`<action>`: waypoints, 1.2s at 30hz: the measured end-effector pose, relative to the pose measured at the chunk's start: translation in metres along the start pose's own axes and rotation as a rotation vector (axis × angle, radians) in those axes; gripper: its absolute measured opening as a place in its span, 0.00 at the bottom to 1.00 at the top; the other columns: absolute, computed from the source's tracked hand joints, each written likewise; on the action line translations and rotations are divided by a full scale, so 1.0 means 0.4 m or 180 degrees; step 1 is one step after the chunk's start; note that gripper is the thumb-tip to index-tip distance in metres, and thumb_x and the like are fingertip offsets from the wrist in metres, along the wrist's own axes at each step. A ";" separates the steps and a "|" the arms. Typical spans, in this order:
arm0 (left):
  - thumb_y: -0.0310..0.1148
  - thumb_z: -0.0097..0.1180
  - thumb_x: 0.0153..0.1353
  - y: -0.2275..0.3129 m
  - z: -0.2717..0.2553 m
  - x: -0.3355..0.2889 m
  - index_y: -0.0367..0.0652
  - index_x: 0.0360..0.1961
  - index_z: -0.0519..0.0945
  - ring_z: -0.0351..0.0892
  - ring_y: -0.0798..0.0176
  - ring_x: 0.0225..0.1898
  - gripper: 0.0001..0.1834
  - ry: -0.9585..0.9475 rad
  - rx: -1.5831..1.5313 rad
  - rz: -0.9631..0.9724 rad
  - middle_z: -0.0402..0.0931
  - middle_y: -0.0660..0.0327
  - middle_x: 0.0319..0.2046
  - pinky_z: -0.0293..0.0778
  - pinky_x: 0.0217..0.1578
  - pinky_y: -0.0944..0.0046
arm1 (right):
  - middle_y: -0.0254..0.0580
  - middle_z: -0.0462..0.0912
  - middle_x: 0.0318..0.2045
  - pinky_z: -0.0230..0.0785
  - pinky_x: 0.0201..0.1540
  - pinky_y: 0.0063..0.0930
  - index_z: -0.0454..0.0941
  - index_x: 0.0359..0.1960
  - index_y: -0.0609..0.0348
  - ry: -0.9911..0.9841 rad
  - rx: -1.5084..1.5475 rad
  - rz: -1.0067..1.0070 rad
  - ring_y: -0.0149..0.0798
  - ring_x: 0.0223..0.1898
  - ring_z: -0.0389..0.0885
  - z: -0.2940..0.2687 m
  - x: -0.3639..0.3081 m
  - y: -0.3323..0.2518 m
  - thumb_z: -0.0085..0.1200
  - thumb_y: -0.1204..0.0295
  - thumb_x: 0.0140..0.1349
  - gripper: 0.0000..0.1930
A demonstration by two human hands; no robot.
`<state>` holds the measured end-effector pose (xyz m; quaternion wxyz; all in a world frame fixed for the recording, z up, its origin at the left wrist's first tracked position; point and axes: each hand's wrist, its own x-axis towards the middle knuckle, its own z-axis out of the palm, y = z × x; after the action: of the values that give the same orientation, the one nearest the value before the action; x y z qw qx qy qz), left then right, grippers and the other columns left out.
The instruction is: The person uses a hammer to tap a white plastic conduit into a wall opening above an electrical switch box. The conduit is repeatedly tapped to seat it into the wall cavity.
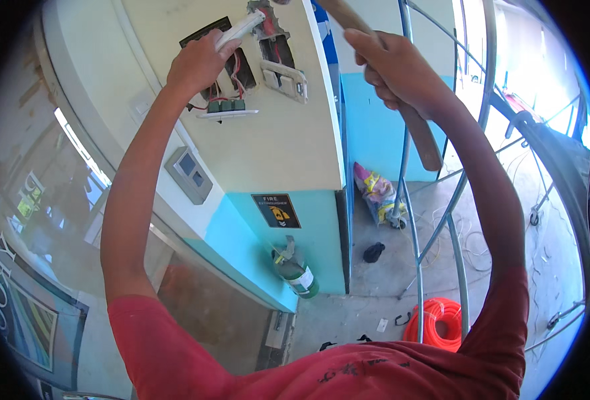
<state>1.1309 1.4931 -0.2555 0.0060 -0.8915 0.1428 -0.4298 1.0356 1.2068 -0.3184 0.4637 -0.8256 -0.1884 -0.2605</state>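
My left hand point(198, 63) is closed around a pale, chisel-like rod point(243, 27). The rod's far end meets the rough edge of an upper wall cutout point(268, 25), where reddish material shows. In my right hand point(401, 73), raised to the right of the wall corner, is a wooden-handled hammer point(423, 140); its head lies mostly beyond the top edge. Below my left hand, a switch plate point(227, 112) hangs by red and white wires from a wall box point(239, 70). Another loose white switch frame point(285, 81) sits tilted under the right cutout.
Metal scaffolding point(415, 220) stands close on my right. On the floor are a coil of orange tubing point(435, 323), a colourful sack point(375, 190) and loose wires. A green extinguisher point(296, 272) is by the turquoise wall; a grey wall device point(188, 175) and glass door point(48, 200) are left.
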 end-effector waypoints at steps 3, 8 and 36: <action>0.60 0.42 0.62 -0.004 -0.045 0.010 0.43 0.42 0.74 0.80 0.48 0.29 0.28 0.0127 -0.0159 -0.0239 0.79 0.52 0.25 0.73 0.32 0.51 | 0.29 0.68 0.12 0.63 0.15 0.20 0.71 0.32 0.58 0.0159 0.0028 -0.0101 0.23 0.11 0.65 -0.042 -0.060 0.023 0.43 0.45 0.64 0.25; 0.57 0.43 0.64 0.027 -0.044 -0.003 0.43 0.39 0.72 0.78 0.47 0.26 0.25 0.0078 0.0119 -0.0184 0.76 0.51 0.21 0.72 0.30 0.50 | 0.36 0.72 0.14 0.70 0.19 0.25 0.75 0.36 0.62 0.0261 0.0040 -0.0430 0.29 0.14 0.73 -0.054 -0.100 0.021 0.45 0.43 0.63 0.28; 0.53 0.44 0.65 0.005 0.028 -0.008 0.45 0.38 0.70 0.79 0.49 0.21 0.21 0.0726 0.0764 0.0419 0.78 0.53 0.18 0.73 0.20 0.52 | 0.35 0.71 0.21 0.66 0.23 0.26 0.71 0.38 0.64 0.0844 0.0321 -0.1895 0.26 0.20 0.69 -0.054 0.042 -0.158 0.39 0.55 0.70 0.21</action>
<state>1.1372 1.4907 -0.2652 0.1243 -0.8186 0.1483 -0.5408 1.0085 1.2210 -0.2565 0.4279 -0.6692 -0.3721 -0.4802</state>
